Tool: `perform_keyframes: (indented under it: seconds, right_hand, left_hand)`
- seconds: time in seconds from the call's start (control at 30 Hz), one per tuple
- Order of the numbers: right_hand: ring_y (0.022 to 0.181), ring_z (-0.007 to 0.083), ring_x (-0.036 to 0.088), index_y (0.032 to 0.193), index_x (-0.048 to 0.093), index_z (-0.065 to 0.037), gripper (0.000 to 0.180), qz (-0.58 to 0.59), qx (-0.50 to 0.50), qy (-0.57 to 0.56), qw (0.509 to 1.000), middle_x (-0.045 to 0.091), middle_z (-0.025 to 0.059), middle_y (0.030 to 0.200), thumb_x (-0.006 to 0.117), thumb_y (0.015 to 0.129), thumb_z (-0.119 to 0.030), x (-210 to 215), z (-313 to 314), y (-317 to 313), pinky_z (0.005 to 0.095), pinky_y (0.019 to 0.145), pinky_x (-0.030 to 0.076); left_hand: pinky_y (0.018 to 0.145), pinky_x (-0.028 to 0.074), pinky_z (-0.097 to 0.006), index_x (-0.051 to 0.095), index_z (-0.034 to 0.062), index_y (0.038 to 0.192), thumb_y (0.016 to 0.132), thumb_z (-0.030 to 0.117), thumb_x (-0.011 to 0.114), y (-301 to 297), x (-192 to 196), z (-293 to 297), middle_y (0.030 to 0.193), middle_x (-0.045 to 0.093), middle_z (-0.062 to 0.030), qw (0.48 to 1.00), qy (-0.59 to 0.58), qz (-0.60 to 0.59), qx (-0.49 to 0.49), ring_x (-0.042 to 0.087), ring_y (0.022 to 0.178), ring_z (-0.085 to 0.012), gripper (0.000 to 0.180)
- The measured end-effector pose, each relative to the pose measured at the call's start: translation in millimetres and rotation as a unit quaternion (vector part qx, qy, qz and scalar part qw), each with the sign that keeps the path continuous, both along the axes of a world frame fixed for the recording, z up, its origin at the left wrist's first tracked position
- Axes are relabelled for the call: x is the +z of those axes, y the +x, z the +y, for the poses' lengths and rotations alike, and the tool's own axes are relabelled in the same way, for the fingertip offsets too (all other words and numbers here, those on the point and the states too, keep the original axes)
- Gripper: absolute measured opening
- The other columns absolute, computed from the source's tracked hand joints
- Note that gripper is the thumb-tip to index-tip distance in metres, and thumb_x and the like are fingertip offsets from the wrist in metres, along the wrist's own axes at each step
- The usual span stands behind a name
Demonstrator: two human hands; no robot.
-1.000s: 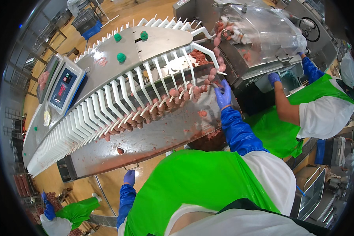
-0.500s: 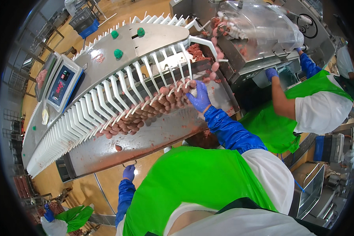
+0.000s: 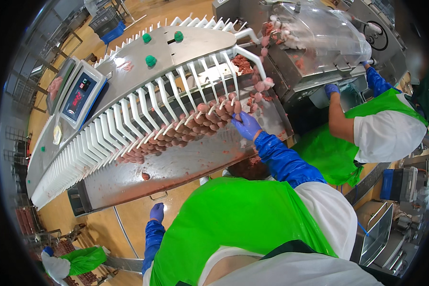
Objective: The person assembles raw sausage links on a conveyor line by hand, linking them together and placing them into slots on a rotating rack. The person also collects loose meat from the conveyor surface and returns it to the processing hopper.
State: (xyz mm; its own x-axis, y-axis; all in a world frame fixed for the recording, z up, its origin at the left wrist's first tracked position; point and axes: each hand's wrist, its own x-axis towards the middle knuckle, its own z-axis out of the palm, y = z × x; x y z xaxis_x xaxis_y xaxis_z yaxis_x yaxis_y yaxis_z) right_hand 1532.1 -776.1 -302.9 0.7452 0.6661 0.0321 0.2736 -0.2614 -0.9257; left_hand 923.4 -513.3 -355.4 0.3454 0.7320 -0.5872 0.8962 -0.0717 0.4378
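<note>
Right hand (image 3: 247,125), blue-gloved: grip closed around pink sausage links (image 3: 214,110) hanging from the white hooks (image 3: 176,95) of the conveyor rack; the fingers curl over the string of links at its right end, though exactly how many links they pinch cannot be told. Sausage links: draped in a row along the hooks, running left and downward from the grip, resting against the steel counter (image 3: 176,164) just below it. Loose piece of meat (image 3: 145,176): lying on the counter, well left of and below the grip. Left hand (image 3: 157,211), blue-gloved: hanging low beside the green apron (image 3: 238,224), well below the grip and under the counter's edge, fingers loosely bent, holding nothing. Green knobs (image 3: 150,60): three on the steel cover above and left of the grip. Weighing scale (image 3: 78,93) with a display: far left of the grip, at the rack's side. Filling machine (image 3: 314,43) with a clear cover: up and right of the grip, with more links dropping from it. A co-worker's gloved hand (image 3: 331,89): right of the grip, at the machine's front; that person wears a green apron and white sleeves.
</note>
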Motion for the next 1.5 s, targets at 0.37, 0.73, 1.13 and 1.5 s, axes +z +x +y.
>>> perform_keyframes:
  seconds: [0.37, 0.73, 1.13, 1.5]
  right_hand:
    - [0.101, 0.0205, 0.057, 0.125, 0.052, -0.002, 0.045, 0.034, -0.046, 0.243, 0.968, 0.057, 0.0135, 0.115, 0.07, 0.087, -0.018, 2.6, 11.9, 29.0, 0.0353, 0.085, 0.047]
    - [0.081, 0.0265, 0.06, 0.107, 0.06, -0.003, 0.024, -0.069, -0.101, 0.064, 0.99, 0.056, 0.0107, 0.082, 0.066, 0.09, -0.018, -30.4, -4.0, 13.5, 0.0359, 0.078, 0.049]
    - [0.082, 0.0192, 0.06, 0.121, 0.051, -0.001, 0.034, 0.049, -0.077, 0.237, 0.967, 0.061, 0.0063, 0.088, 0.062, 0.093, -0.017, -6.4, 28.6, 19.0, 0.0328, 0.077, 0.051]
    - [0.074, 0.0345, 0.061, 0.095, 0.06, -0.005, 0.024, -0.028, -0.061, -0.021, 0.998, 0.061, 0.0139, 0.08, 0.056, 0.094, -0.028, -21.5, -12.7, 15.3, 0.0417, 0.067, 0.049]
  left_hand:
    - [0.091, 0.049, -0.034, 0.068, 0.001, 0.111, 0.089, 0.029, 0.06, -11.2, -10.4, -6.1, 0.109, 0.07, -0.0169, 0.997, -0.027, 0.058, 0.044, 0.065, 0.103, -0.0249, 0.037]
    - [0.085, 0.049, -0.031, 0.067, -0.0008, 0.112, 0.089, 0.024, 0.061, 10.6, -14.1, 7.2, 0.102, 0.07, -0.0122, 0.998, 0.001, -0.058, 0.027, 0.064, 0.094, -0.0197, 0.034]
    - [0.088, 0.05, -0.033, 0.068, 0.0001, 0.111, 0.09, 0.027, 0.059, 10.8, -11.3, 4.3, 0.104, 0.071, -0.0151, 0.998, 0.004, 0.054, -0.036, 0.066, 0.097, -0.0226, 0.035]
    - [0.089, 0.049, -0.033, 0.067, 0.0003, 0.113, 0.088, 0.025, 0.062, 19.0, -13.9, 8.1, 0.107, 0.07, -0.0156, 1.0, -0.001, -0.018, 0.016, 0.065, 0.101, -0.0228, 0.035]
